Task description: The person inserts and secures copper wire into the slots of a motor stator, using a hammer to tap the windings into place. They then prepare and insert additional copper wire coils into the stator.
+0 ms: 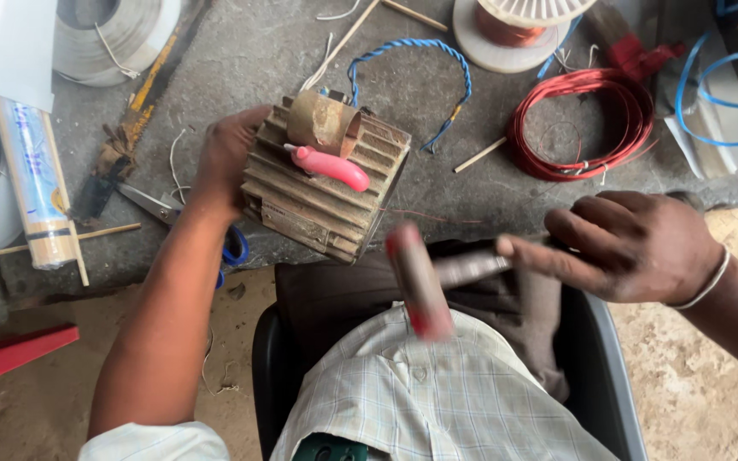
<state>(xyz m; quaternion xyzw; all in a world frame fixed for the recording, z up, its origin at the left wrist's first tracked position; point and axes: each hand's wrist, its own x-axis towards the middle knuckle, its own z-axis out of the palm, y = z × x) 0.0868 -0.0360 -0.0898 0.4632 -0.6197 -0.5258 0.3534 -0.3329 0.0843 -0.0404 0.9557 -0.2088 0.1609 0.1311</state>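
My left hand (224,162) grips the left side of a finned metal motor housing (322,188) that rests tilted at the edge of the grey concrete slab (258,51). A short brass-coloured sleeve (325,122) and a pink-handled tool (332,165) lie on top of the housing. My right hand (634,246) holds a hammer (424,277) by its handle; the red-tipped head is blurred and hangs over my lap, just right of the housing.
A coil of red wire (582,124), a spool of copper wire (514,26) and a blue twisted cord (412,51) lie at the back. Scissors (164,209), a saw (143,102) and a paper roll (36,188) sit to the left. I sit on a dark chair (600,367).
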